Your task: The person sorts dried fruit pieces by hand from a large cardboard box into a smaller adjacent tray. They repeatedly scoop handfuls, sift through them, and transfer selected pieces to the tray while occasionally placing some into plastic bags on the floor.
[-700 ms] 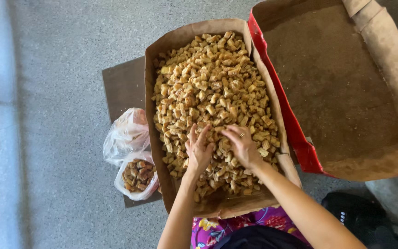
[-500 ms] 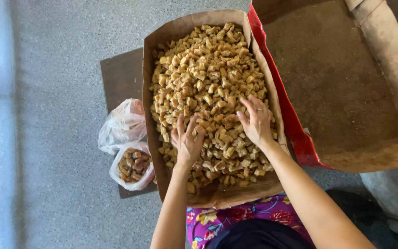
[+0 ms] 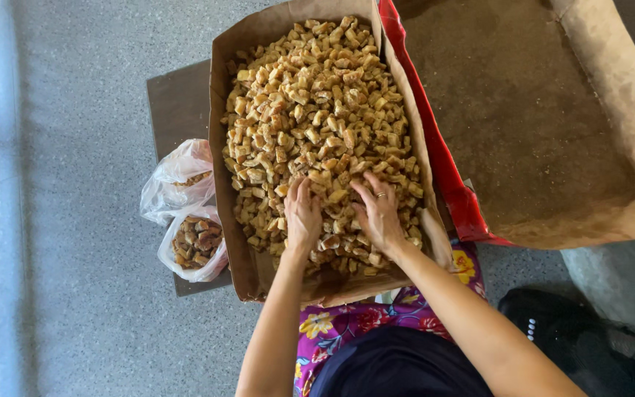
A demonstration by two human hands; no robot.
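The cardboard box [image 3: 223, 147], heaped with tan chunks [image 3: 317, 110], runs lengthwise from near to far, its open near end at the person's lap. The left hand [image 3: 303, 215] and right hand [image 3: 378, 212] lie flat on the chunks at the near end, fingers spread, gripping nothing. Half a second ago they lay wider apart; now they sit close together, with two plastic bags [image 3: 185, 213] to the left.
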